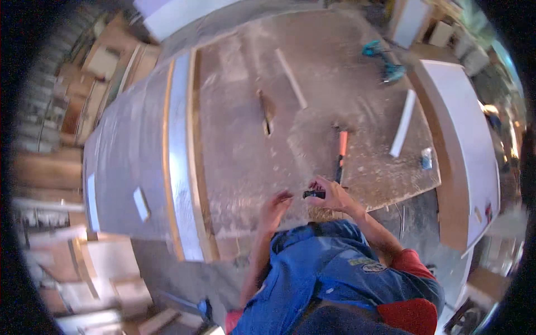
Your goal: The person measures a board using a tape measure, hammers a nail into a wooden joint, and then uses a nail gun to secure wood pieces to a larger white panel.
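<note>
My right hand (335, 197), just above the near edge of the worktable (240, 167), is closed around a short black cylindrical object (314, 194). I cannot make out exactly what the object is. To its left, my left hand (274, 209) is raised with bent fingers pointing toward it. Its fingertips are drawn together, and anything between them is too small or blurred to name. The two hands are apart. Just beyond my right hand lies an orange and black hammer-like tool (342, 146).
A teal power tool (385, 62) lies at the far right. White strips (403, 123) (291, 78) and a small blue-and-white packet (426, 158) are scattered about. A long, wood-edged panel (181, 151) crosses the table at left. A large white-topped cabinet (460, 120) stands beyond the right edge.
</note>
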`<state>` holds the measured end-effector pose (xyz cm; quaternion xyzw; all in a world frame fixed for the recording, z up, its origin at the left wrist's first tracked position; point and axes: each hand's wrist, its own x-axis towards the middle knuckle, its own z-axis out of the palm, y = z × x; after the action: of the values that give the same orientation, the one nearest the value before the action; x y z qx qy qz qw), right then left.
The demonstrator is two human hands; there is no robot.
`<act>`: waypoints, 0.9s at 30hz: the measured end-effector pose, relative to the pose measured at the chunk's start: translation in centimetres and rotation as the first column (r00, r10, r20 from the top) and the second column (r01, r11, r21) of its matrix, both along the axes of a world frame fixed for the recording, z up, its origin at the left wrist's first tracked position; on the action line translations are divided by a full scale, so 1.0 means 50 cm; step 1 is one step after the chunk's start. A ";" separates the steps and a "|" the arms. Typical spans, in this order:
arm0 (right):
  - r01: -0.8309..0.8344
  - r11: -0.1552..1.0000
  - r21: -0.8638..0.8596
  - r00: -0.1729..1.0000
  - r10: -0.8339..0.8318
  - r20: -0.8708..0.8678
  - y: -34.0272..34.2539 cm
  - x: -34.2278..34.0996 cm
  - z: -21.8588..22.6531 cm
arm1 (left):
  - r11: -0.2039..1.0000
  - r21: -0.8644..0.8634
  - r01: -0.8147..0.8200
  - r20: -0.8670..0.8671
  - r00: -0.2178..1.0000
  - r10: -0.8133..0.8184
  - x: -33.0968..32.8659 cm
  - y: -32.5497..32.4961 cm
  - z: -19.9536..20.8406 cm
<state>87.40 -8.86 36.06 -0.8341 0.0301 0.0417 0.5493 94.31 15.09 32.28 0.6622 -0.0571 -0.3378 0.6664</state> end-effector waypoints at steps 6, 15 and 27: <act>-0.214 0.925 -0.316 0.976 0.192 -0.097 0.037 0.052 0.023 | 0.987 0.123 0.107 -0.096 0.991 -0.096 0.027 -0.019 0.044; 0.015 0.635 -0.773 0.992 -0.105 -0.067 -0.290 0.149 -0.026 | 0.780 0.362 -0.510 0.570 0.784 0.248 0.427 0.290 -0.124; 0.130 0.625 -0.770 0.978 -0.206 -0.003 -0.354 0.393 -0.128 | 0.602 0.070 -0.795 0.723 0.457 0.518 0.454 0.355 -0.131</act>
<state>107.04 -26.53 29.66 -0.9784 0.1474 0.0113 0.1443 117.00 32.82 25.71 0.8219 0.0587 0.1968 0.5313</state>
